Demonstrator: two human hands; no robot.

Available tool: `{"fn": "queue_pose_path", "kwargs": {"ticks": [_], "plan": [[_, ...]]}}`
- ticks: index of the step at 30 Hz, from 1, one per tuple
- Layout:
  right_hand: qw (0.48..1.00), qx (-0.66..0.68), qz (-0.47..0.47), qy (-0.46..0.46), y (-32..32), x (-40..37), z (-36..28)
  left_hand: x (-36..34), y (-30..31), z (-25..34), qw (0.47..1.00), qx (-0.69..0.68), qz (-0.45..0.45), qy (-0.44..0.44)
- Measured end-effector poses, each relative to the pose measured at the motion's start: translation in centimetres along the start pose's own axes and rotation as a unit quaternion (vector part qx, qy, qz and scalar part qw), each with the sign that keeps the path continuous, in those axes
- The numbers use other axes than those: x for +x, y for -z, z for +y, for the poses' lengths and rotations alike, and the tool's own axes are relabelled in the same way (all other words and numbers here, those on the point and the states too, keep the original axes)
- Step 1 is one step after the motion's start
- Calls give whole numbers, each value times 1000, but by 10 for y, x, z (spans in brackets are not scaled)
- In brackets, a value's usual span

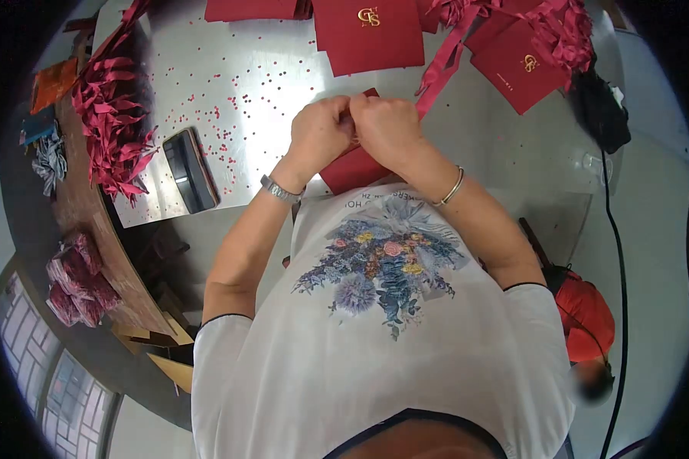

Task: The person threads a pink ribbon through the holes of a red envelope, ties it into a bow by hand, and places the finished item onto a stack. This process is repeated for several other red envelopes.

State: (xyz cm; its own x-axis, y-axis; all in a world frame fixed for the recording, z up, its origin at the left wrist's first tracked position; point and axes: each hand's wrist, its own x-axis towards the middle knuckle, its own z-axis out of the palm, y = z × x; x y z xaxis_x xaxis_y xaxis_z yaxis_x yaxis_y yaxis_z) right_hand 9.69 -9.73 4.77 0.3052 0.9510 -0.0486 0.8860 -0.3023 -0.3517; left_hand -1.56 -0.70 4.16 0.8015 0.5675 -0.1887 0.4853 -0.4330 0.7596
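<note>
My left hand (319,136) and my right hand (389,131) meet knuckle to knuckle at the table's near edge. Both have their fingers curled in a pinch, and I cannot tell what is between them. Below them lies a dark red paper piece (352,171), partly covered by the hands, with a corner showing above the fingers. A red ribbon (439,75) trails down to just beside my right hand. Ahead of the hands are red paper bags (375,46) with a gold letter emblem.
A phone (191,170) lies left on the metal table (272,84), among scattered red dots. Bunched red ribbons (113,126) hang over the left edge. At the right sit another red bag (517,73), a ribbon heap (560,38), a black item (601,111) and a hanging cable (618,252).
</note>
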Motion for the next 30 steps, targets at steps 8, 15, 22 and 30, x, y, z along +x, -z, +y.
{"fn": "queue_pose_path", "kwargs": {"ticks": [8, 15, 22, 30], "plan": [[949, 277, 42, -143, -5, 2, 12, 5, 11, -11, 992, -119, -20, 25], [955, 293, -38, -26, 4, -4, 16, 28, 29, -25, 946, -236, -206, 87], [974, 203, -84, -58, -13, -14, 20, 15, 13, -31, 996, -66, 29, 43], [975, 192, -100, -45, -15, -11, 25, -11, 33, -39, 953, -176, 184, 162]]}}
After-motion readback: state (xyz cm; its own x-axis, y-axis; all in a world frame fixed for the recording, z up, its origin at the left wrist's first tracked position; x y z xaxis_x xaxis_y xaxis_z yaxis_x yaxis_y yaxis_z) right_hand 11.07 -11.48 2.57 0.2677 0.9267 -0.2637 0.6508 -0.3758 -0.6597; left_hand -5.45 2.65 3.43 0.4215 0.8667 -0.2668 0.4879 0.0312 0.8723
